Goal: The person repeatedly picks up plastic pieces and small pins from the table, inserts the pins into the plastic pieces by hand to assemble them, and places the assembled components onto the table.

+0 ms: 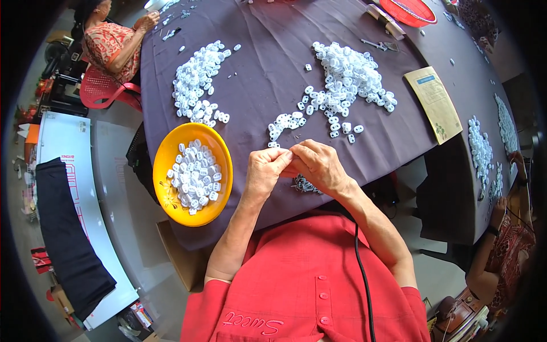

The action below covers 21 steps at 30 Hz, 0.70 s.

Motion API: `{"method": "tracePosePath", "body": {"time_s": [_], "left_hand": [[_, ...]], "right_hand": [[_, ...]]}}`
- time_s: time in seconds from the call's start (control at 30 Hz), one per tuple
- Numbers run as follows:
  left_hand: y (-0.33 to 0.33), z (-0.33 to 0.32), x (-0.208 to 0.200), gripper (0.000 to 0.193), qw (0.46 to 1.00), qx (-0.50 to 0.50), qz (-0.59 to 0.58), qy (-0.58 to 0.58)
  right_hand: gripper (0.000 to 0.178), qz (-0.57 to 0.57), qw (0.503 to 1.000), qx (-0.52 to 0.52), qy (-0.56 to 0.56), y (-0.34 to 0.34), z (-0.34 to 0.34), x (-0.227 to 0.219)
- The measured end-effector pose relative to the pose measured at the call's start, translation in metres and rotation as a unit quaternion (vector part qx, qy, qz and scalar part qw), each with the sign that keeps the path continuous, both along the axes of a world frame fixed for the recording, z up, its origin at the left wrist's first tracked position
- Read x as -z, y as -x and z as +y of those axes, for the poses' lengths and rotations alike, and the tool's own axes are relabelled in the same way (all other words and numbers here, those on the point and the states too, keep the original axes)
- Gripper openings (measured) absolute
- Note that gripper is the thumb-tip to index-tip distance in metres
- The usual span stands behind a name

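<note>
My left hand [263,172] and my right hand [322,169] meet fingertip to fingertip over the near edge of the table. Both are closed in a pinch, and what they hold is too small and covered to make out. Just beyond the fingers lies a short trail of white oval two-holed plastic pieces [283,122]. It leads to a large heap of the same pieces [350,71] farther right. Partly hidden below my right hand is a small pile of thin grey bits [306,183]. A yellow bowl [223,165] of white pieces [195,176] stands left of my left hand.
Another white heap [196,74] lies at the left on the dark tablecloth [256,62]. A tan paper packet [434,105] rests near the right edge, a red basket [407,11] far right. People sit at left [111,43] and right [504,256]. A black cord [362,273] hangs down my front.
</note>
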<state>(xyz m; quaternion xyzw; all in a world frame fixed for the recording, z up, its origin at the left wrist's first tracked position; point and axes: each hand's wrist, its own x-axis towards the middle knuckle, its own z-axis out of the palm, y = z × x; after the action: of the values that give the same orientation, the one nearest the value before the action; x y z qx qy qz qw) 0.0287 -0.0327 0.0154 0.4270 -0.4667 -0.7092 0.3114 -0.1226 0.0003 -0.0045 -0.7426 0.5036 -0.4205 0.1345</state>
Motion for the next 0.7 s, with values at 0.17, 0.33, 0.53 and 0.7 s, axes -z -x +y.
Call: {"method": "tracePosePath", "body": {"time_s": [0.17, 0.33, 0.53, 0.7], "left_hand": [[0.006, -0.001, -0.005, 0.018, 0.999, -0.037, 0.001, 0.002], [0.010, -0.003, -0.004, 0.018, 0.999, -0.031, -0.027, -0.018], [0.022, -0.004, -0.007, 0.018, 0.998, -0.025, -0.028, -0.041], [0.027, -0.006, -0.004, 0.019, 0.997, -0.033, -0.032, -0.058]], "right_hand": [[0.025, -0.092, 0.995, 0.026, -0.023, -0.003, 0.001, -0.006], [0.037, -0.230, 0.964, 0.022, -0.129, 0.006, 0.008, -0.002], [0.033, -0.256, 0.958, 0.016, -0.127, 0.017, 0.007, 0.002], [0.028, -0.272, 0.955, 0.002, -0.116, 0.023, 0.002, 0.008]]}}
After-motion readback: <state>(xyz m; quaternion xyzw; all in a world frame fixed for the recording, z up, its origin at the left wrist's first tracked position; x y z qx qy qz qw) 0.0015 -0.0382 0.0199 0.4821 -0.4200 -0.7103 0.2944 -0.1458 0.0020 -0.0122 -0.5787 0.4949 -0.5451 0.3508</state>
